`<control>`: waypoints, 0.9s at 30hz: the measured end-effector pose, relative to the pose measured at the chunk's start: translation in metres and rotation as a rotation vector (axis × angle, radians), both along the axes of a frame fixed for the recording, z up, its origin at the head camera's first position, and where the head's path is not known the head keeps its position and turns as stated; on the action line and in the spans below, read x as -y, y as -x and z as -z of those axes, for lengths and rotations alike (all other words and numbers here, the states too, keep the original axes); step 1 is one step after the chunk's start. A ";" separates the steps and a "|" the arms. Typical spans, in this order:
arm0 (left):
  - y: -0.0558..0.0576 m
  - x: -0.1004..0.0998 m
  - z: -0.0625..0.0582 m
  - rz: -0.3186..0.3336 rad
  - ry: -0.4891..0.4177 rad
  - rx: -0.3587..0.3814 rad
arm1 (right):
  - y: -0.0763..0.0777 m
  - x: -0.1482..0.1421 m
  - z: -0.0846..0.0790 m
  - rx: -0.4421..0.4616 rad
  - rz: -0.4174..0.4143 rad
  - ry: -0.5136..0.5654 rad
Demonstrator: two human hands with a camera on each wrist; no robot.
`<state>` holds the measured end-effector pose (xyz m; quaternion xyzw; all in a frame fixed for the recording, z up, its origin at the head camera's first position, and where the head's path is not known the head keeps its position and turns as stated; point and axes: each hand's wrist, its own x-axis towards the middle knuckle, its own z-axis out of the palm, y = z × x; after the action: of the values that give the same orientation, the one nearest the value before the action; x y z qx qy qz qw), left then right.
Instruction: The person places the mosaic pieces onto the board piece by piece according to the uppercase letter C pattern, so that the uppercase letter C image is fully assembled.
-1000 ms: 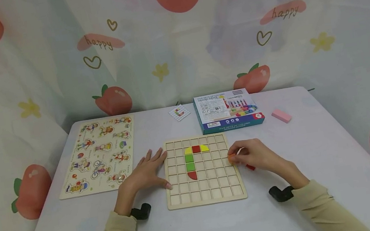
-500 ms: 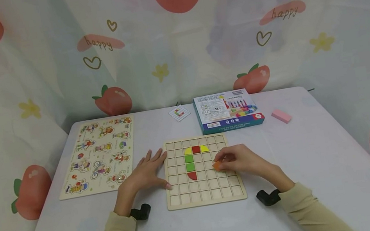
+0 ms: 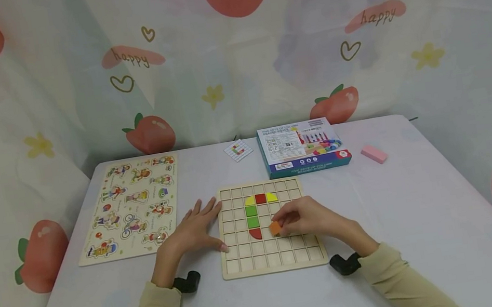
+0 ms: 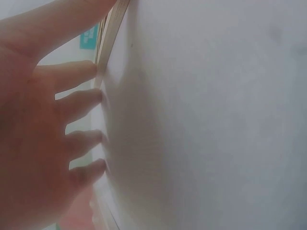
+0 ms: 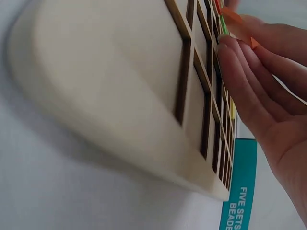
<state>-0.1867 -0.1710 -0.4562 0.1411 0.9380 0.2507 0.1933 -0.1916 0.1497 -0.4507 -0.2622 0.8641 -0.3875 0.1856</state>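
Note:
A wooden grid board (image 3: 275, 267) lies on the table in the head view, with coloured pieces in its cells. These are a red square (image 3: 260, 198), yellow quarter-rounds (image 3: 272, 197), green squares (image 3: 253, 221) and a red quarter-round (image 3: 255, 233). Between thumb and fingers my right hand (image 3: 304, 217) pinches an orange block (image 3: 275, 228) over the board, just right of the red quarter-round. The right wrist view shows the orange block (image 5: 238, 26) at the fingertips. My left hand (image 3: 194, 230) rests with spread fingers against the board's left edge; its thumb touches the lower part.
A picture puzzle board (image 3: 133, 206) lies at the left. Behind the grid board are a small pattern card (image 3: 238, 150) and a blue-and-white box (image 3: 304, 148). A pink block (image 3: 374, 154) lies right of the box.
My right hand has carried the orange block leftward from the board's right edge to beside the red quarter-round. My left hand has stayed at the left edge.

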 end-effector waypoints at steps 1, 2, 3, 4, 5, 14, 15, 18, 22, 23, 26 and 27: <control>0.000 0.000 0.000 0.000 -0.001 0.000 | 0.000 0.002 0.000 -0.003 -0.010 -0.003; 0.000 0.000 0.000 0.000 -0.001 0.000 | 0.000 0.004 0.001 -0.005 -0.016 -0.008; 0.000 0.000 0.000 0.000 -0.001 0.001 | 0.001 0.005 0.001 -0.005 -0.024 -0.011; 0.000 0.000 0.000 0.000 -0.001 0.001 | 0.001 0.007 0.001 -0.005 -0.033 -0.011; -0.001 0.000 0.000 0.000 -0.001 0.001 | 0.001 0.009 0.001 -0.005 -0.040 -0.015; -0.001 0.000 0.000 0.000 -0.001 0.002 | 0.002 0.021 0.001 -0.048 -0.057 -0.087; -0.001 0.000 0.000 0.001 -0.003 0.003 | 0.002 0.022 0.001 -0.050 -0.054 -0.091; -0.001 0.000 -0.001 0.006 -0.006 0.003 | 0.001 0.023 0.000 -0.068 -0.055 -0.106; 0.000 0.000 0.000 0.010 -0.001 0.002 | 0.000 0.022 0.001 -0.104 -0.068 -0.098; 0.000 0.000 0.000 0.010 -0.001 0.002 | -0.001 0.021 0.002 -0.110 -0.070 -0.090; 0.000 0.000 0.000 0.005 -0.003 0.008 | -0.004 0.014 0.003 -0.119 -0.057 -0.069; 0.000 -0.001 0.000 0.005 -0.003 0.007 | -0.005 0.011 0.003 -0.126 -0.053 -0.065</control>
<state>-0.1865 -0.1705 -0.4558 0.1429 0.9365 0.2523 0.1972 -0.1863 0.1389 -0.4533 -0.3027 0.8789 -0.3370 0.1495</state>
